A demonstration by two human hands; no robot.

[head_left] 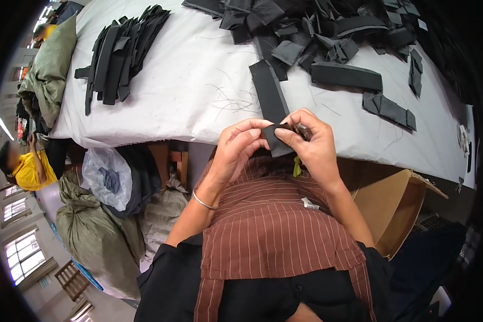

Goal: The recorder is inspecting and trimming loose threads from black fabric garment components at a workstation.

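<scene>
Closest in: brown pinstriped apron across the lap, small white tag on it, black sleeves at the bottom edge. Just above that, both hands up together at the near edge of the table. Left hand, silver bangle on the wrist, fingers curled and pinching the left end of a long black fabric strip. Right hand closed on the same end from the other side, thumb and fingertips pressed onto the cloth, touching the left hand's fingers. Looks like something small and dark tucked under the right fingers too, can't tell what. Strip itself running up and away from the hands, flat on the white table cover.

Down on the floor: open cardboard box to the right, stuffed green sacks and a clear plastic bag to the left, person in a yellow shirt beyond.

Further up the table: neat stack of black strips at the left, big messy heap of black pieces at the far right, loose threads scattered between.
</scene>
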